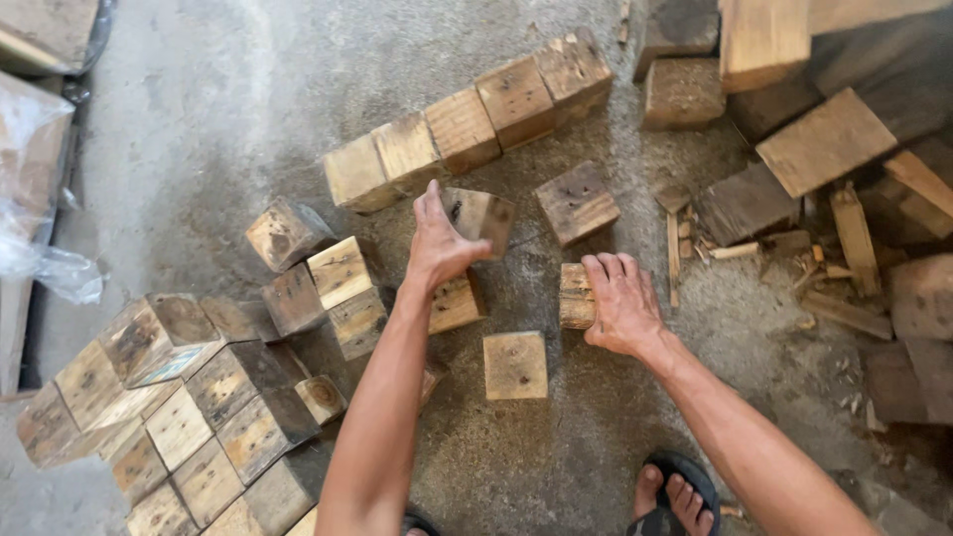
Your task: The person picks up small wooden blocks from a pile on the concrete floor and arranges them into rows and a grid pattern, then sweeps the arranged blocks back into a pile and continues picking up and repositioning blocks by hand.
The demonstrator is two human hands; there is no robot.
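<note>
Concrete floor [218, 119]: both hands [442, 243] clutch blocks [481, 216].

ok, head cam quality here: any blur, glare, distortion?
Head view: soft, even daylight, no glare; faint shadows under the square weathered wooden blocks; left hand and the dark block it holds slightly motion-soft; right hand sharp; wide-angle stretch at the edges.
</note>
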